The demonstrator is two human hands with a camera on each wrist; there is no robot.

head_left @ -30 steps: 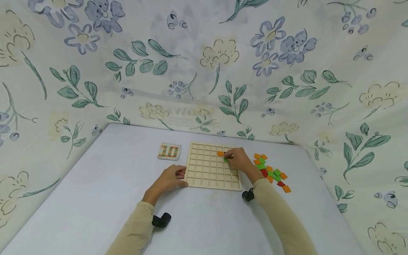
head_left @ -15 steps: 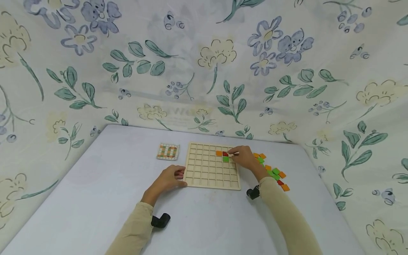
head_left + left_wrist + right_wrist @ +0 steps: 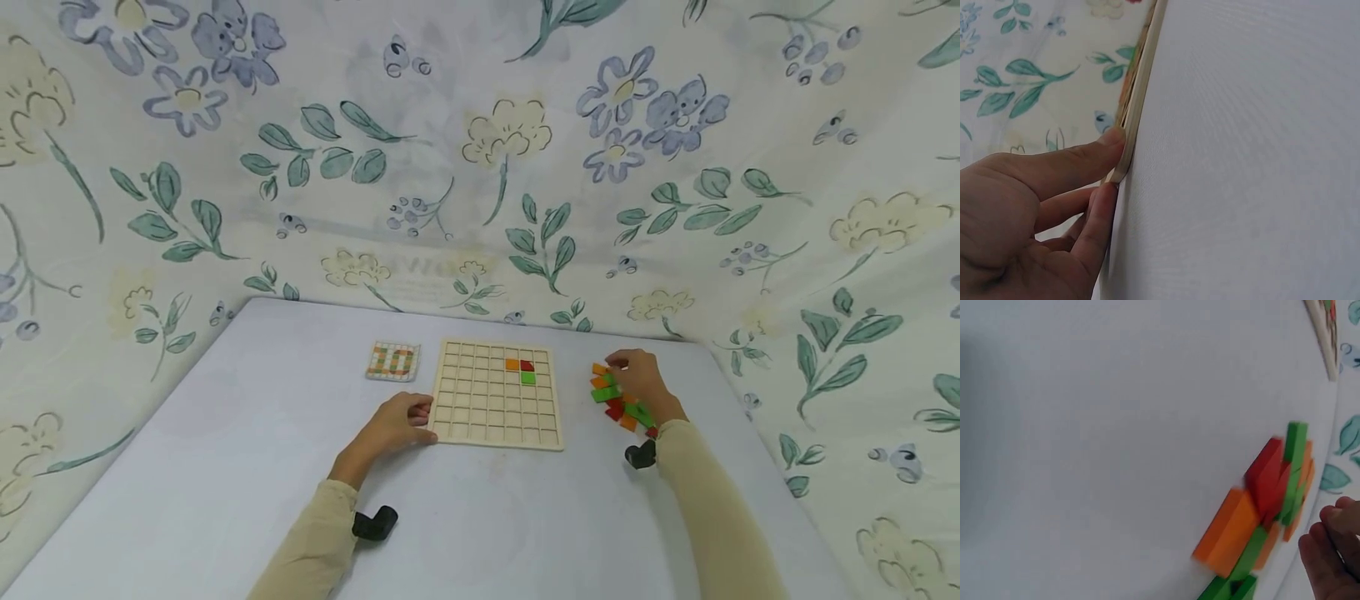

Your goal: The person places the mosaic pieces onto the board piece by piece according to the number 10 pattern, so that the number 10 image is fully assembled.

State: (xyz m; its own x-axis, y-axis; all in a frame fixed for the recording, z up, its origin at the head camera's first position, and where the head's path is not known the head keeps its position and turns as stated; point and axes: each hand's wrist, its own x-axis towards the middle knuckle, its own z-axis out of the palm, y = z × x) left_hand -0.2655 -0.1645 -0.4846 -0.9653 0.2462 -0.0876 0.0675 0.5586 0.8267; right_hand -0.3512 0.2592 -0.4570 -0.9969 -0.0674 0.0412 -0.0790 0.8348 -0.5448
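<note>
Many tiles (image 3: 606, 393) | strung wristward from fingertips of nearer right hand (image 3: 637, 377) | finger hold: cannot tell | left hand (image 3: 396, 418) pinches board (image 3: 480, 408)

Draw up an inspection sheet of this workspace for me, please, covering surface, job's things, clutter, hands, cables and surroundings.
Surface: white table, smooth-looking.
Job's things: wooden grid board holding an orange tile, a red tile and a green tile; loose tiles clustered to its right; patterned card to its left.
Clutter: nothing seen.
Left hand: holds the board's edge by its near left corner.
Right hand: at the loose tiles; whether it grips one cannot be told.
Cables: nothing seen.
Surroundings: floral backdrop behind and at both sides.
</note>
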